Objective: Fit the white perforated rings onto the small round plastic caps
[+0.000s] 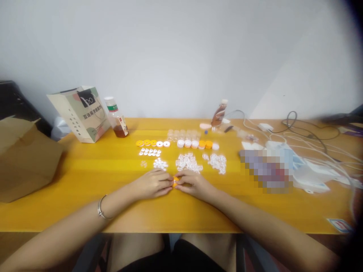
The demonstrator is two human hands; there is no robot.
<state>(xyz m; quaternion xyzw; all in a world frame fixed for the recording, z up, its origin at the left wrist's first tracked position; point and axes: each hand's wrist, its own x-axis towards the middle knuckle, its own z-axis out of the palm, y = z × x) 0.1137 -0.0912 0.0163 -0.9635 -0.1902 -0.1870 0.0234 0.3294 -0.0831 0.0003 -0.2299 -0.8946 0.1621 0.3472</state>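
Between the fingertips of both hands sits a small orange cap (175, 181), with the left hand (151, 184) and right hand (194, 184) both pinched onto it, looks like mid-assembly. Just beyond the fingers lie piles of little white pieces (188, 163), so the next move probably calls for picking one up while one hand steadies the cap.

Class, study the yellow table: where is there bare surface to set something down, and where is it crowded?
Bare table lies between the paper bag and the left hand, and along the near edge outside both forearms. The middle is crowded: cap rows and small white pieces beyond the right hand. Cables and packets clutter the right end.
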